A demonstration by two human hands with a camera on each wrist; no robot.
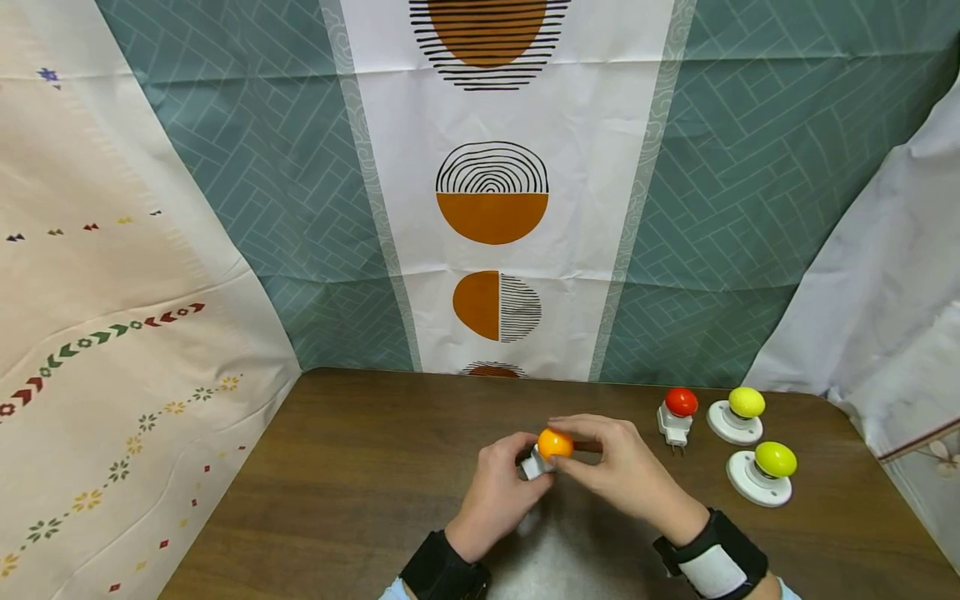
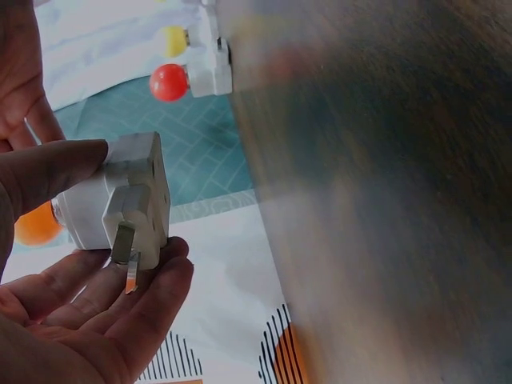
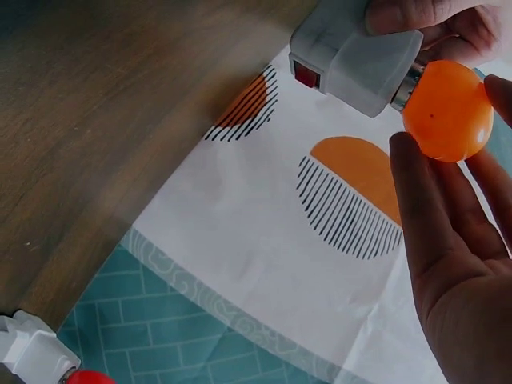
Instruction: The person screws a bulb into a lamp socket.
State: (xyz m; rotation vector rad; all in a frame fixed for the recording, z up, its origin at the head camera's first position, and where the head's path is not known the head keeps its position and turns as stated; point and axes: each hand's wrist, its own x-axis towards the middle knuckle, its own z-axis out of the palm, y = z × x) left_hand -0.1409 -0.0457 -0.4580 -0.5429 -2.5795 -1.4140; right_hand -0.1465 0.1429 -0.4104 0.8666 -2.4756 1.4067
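In the head view my left hand (image 1: 497, 492) grips a white plug-in bulb holder (image 1: 536, 464) above the table. Its metal pins and stepped plug face show in the left wrist view, where the thumb presses the holder (image 2: 132, 192) from above and fingers support it below. An orange bulb (image 3: 448, 110) sits in the holder's metal socket; a little of the metal collar is visible between them. My right hand (image 1: 618, 467) pinches this bulb between thumb and fingertips. A red switch (image 3: 306, 74) is on the holder's side in the right wrist view.
Right of my hands, a red bulb (image 1: 681, 402) stands in another white plug-in holder (image 1: 675, 427). Beside it are two yellow-green bulbs (image 1: 746, 402) in round white bases (image 1: 759, 482). The brown wooden table (image 1: 337, 467) meets a patterned cloth (image 1: 495, 117) at its back edge.
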